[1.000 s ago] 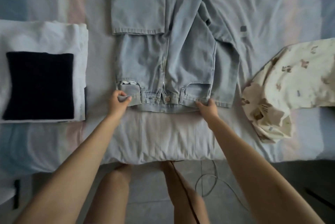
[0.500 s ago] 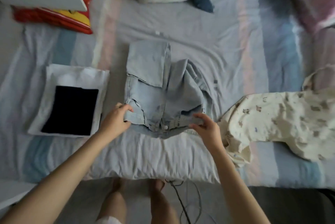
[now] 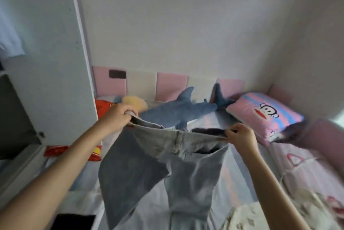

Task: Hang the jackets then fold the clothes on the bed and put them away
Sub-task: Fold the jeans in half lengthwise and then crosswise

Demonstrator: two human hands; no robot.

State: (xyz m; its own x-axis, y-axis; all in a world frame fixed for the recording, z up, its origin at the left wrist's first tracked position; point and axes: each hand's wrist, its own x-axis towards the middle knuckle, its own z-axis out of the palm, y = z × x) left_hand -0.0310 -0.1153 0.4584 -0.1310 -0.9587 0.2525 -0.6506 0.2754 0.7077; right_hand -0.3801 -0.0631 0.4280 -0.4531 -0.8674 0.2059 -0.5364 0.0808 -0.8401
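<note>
**Wardrobe** (image 3: 46,53): pale panel, left of view, standing at the bed's left side. A light garment hangs at its far left edge.

**Bed** (image 3: 242,183): striped sheet in pastel pink and blue. It runs from the padded wall panels down to the lower edge of view.

**Jeans** (image 3: 186,164): light blue denim, held up in the air above the middle of the bed. The waistband is stretched level between the two hands. Both legs hang down, one swung out to the left, and their ends pass out of view at the bottom.

**Wall panels** (image 3: 171,84): padded, pink and cream in turn, along the head of the bed.

**Pillow** (image 3: 264,116): pink and blue stripes with a cartoon monkey face, at the far right of the bed.

**Plush shark** (image 3: 176,112): blue, lying across the bed's head, behind the waistband.

**Printed garment** (image 3: 279,216): cream, blurred, on the bed at lower right.

**Cushion** (image 3: 55,151): red and yellow, beside the wardrobe, partly hidden by the left forearm.

**Folded dark piece** (image 3: 72,222): on the bed at lower left, cut by the frame edge.

**Left hand** (image 3: 119,116): fingers curled tight round the waistband's left end.

**Right hand** (image 3: 240,135): pinching the waistband's right end, with the fingers closed on the cloth.
</note>
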